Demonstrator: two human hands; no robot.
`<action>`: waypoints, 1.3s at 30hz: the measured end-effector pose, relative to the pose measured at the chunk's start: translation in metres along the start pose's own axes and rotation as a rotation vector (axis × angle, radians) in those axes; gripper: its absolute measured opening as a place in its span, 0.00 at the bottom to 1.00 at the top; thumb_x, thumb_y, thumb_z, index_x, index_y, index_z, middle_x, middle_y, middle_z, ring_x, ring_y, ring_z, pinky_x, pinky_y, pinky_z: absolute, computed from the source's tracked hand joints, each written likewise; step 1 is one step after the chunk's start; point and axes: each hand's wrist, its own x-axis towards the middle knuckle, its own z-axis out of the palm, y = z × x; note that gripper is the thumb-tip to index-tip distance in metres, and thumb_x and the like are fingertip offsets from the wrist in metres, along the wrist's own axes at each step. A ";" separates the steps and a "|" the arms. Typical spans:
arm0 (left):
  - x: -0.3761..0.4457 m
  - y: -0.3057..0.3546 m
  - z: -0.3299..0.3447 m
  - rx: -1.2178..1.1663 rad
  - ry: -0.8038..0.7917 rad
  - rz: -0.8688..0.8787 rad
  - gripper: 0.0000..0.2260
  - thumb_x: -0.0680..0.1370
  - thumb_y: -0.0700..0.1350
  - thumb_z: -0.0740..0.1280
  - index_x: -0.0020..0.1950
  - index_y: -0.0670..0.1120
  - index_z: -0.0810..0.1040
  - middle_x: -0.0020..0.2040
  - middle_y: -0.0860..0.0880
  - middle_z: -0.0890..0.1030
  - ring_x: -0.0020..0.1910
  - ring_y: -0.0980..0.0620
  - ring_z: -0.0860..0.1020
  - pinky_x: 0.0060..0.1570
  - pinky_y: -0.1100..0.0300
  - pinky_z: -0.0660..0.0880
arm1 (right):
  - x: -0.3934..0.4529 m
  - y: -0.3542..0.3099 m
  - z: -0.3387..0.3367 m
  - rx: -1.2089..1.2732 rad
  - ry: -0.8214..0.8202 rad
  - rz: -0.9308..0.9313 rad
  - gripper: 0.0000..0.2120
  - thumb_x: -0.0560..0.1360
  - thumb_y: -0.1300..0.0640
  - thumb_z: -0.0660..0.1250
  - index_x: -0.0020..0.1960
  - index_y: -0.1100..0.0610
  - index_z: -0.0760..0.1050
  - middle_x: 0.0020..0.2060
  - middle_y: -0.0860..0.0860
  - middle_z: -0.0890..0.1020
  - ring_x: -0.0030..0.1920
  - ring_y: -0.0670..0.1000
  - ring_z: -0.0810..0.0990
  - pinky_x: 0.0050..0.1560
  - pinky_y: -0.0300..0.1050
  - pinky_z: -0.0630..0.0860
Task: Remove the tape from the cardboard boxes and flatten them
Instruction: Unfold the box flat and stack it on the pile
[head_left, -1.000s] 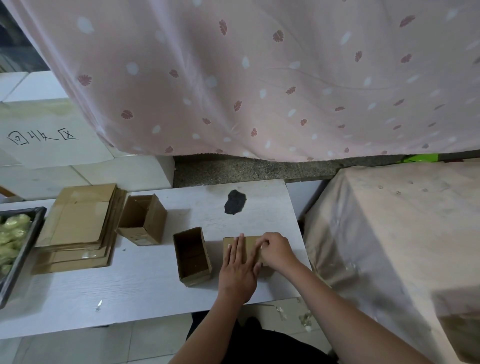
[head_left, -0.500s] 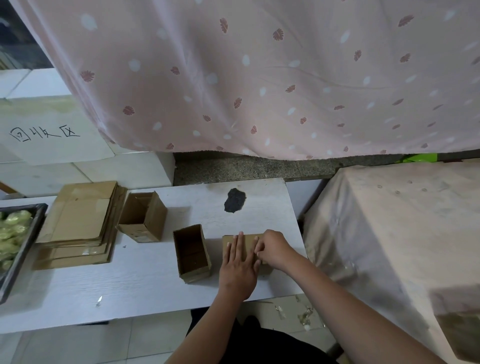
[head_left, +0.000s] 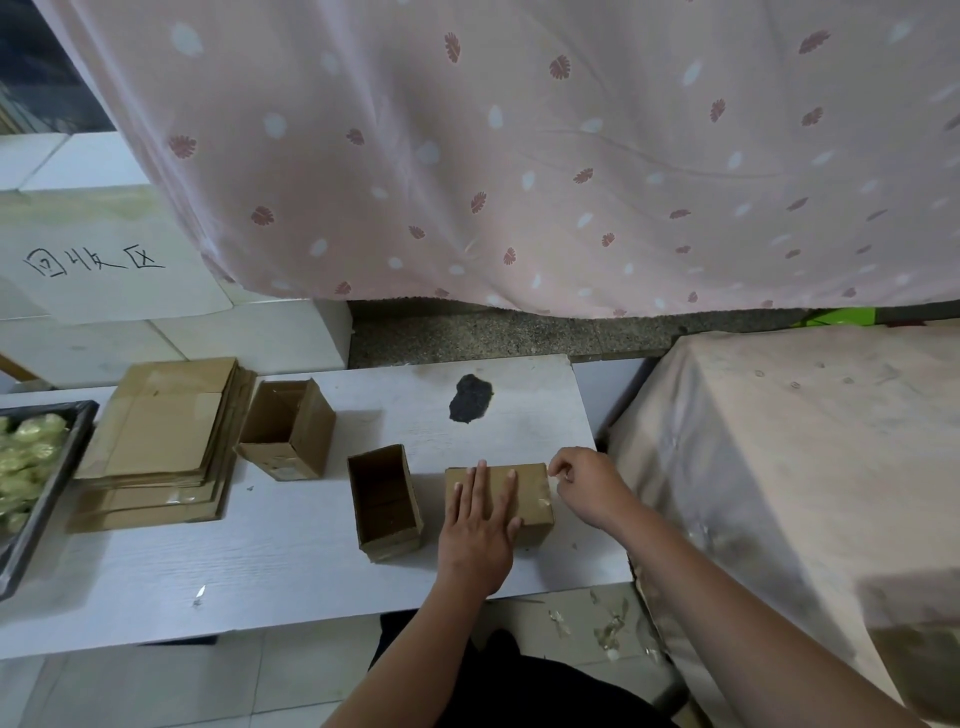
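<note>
A small closed cardboard box (head_left: 535, 493) sits near the right end of the white table (head_left: 156, 571). My left hand (head_left: 480, 530) lies flat on its top, fingers spread. My right hand (head_left: 589, 483) is just off the box's right edge, fingertips pinched on a strip of clear tape (head_left: 551, 480) that lifts from the box. Two open, empty boxes stand to the left: one (head_left: 384, 501) right beside my left hand, another (head_left: 285, 428) further back. A stack of flattened boxes (head_left: 161, 441) lies at the left.
A dark tray (head_left: 49, 483) with pale green pieces is at the table's left edge. A dark patch (head_left: 470, 397) marks the tabletop. A cloth-covered block (head_left: 805, 467) stands close on the right. Tape scraps (head_left: 608, 626) lie on the floor. A pink curtain (head_left: 519, 156) hangs behind.
My right hand has moved from the box's top, next to my left hand, out past the right edge, pulling tape with it. The left hand stays flat on the box.
</note>
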 end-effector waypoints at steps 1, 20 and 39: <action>0.000 0.000 0.000 0.000 -0.002 0.000 0.27 0.85 0.57 0.40 0.80 0.53 0.30 0.79 0.42 0.30 0.78 0.44 0.30 0.77 0.48 0.32 | 0.000 0.002 0.001 -0.011 0.000 -0.013 0.13 0.76 0.67 0.61 0.51 0.56 0.82 0.40 0.46 0.76 0.43 0.49 0.75 0.38 0.35 0.66; 0.001 -0.002 -0.002 -0.014 -0.020 0.009 0.28 0.85 0.58 0.40 0.80 0.53 0.30 0.79 0.42 0.29 0.78 0.44 0.29 0.77 0.48 0.32 | -0.007 0.031 -0.003 0.010 0.088 -0.053 0.07 0.75 0.62 0.70 0.46 0.55 0.86 0.45 0.46 0.85 0.39 0.39 0.73 0.45 0.32 0.68; 0.033 0.022 -0.032 0.017 -0.092 0.084 0.46 0.79 0.48 0.67 0.81 0.51 0.32 0.81 0.40 0.39 0.80 0.39 0.37 0.75 0.43 0.33 | -0.007 0.008 -0.005 0.212 0.040 -0.050 0.05 0.75 0.61 0.70 0.47 0.54 0.84 0.53 0.46 0.75 0.47 0.47 0.82 0.52 0.37 0.78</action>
